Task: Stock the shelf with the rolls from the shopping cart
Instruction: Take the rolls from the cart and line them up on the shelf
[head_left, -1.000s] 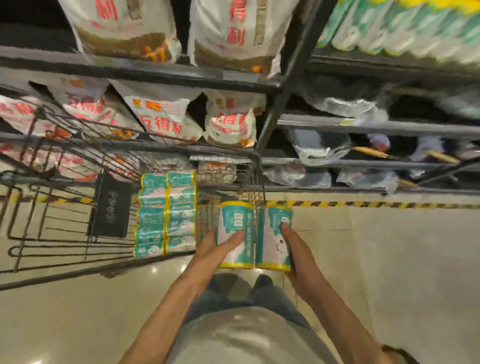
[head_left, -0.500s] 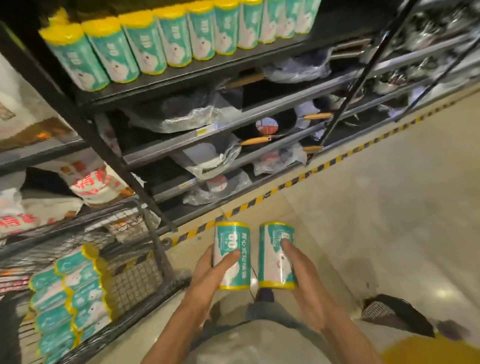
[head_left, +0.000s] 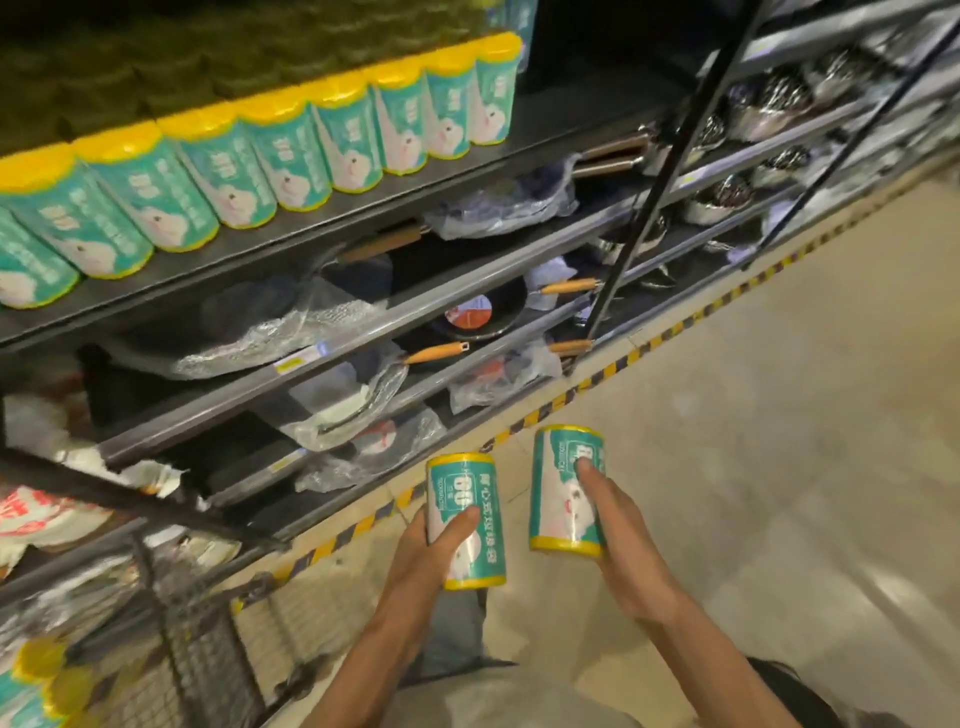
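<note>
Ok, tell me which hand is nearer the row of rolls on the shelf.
Left. The left hand is below the shelf row; the right hand is farther right.

Left roll (head_left: 467, 522): its near side is partly covered by the left hand (head_left: 423, 561).
Right roll (head_left: 563, 488): its right flank is behind the right hand (head_left: 618, 540).
Shopping cart (head_left: 171, 639): blurred mesh, cut by the bottom-left edges.
Cart rolls (head_left: 31, 686): a smeared corner only.
Shelf row (head_left: 249, 156): leftmost roll cropped.
Wrapped pans (head_left: 467, 317): labels unreadable.
</note>
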